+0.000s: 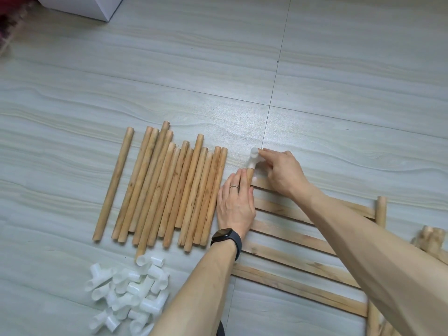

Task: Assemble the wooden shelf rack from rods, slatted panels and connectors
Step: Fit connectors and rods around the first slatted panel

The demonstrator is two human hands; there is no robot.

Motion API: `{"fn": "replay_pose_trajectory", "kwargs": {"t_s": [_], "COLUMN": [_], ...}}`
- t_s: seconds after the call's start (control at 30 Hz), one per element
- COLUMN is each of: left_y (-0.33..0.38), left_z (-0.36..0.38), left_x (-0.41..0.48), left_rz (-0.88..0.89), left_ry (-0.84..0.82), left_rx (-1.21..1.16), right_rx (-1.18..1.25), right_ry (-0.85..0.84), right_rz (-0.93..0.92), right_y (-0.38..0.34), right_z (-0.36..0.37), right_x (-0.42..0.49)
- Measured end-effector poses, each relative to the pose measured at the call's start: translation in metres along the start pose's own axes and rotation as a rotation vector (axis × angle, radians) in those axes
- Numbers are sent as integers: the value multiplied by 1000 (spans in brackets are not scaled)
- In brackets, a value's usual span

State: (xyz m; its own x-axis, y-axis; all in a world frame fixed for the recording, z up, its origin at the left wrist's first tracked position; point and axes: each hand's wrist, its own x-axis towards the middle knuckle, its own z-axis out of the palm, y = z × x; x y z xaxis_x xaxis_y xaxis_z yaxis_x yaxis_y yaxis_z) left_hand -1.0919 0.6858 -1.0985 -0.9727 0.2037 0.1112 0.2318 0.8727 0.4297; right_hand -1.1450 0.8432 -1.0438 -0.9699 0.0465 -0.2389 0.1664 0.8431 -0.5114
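Head view: left hand (235,204) wrapped around slatted panel (291,241) side rod. Right hand (282,172) pinching white connector (254,160) seated on rod tip.

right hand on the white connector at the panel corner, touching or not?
Touching. The head view shows the right hand with fingertips pressed onto the white connector, seated on the slatted panel corner post.
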Motion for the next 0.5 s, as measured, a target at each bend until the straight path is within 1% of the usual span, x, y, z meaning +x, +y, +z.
{"fn": "replay_pose_trajectory", "kwargs": {"t_s": [0.13, 0.23, 0.3, 0.37, 0.43, 0.5], "left_y": [1, 1, -5, -22, -50, -86], "left_z": [-4, -25, -52, -83, -112, -134], "left_x": [-1, 0, -1, -11, -24, -37], "left_rz": [-1, 3, -36, -77, -129, -263], "left_ry": [-83, -143, -104, -4, 60, 64], "left_rx": [-26, -163, -276, -305, -226, -102], "right_rx": [135, -13, -83, -147, -198, -235], "right_ry": [-26, 68, 99, 38, -81, -221], "right_rz": [151, 83, 33, -27, -37, 5], "right_y": [-7, -17, -23, -33, -47, -60], "right_z": [10, 26, 34, 42, 49, 55], "right_x": [-23, -66, -95, -119, -132, -138]}}
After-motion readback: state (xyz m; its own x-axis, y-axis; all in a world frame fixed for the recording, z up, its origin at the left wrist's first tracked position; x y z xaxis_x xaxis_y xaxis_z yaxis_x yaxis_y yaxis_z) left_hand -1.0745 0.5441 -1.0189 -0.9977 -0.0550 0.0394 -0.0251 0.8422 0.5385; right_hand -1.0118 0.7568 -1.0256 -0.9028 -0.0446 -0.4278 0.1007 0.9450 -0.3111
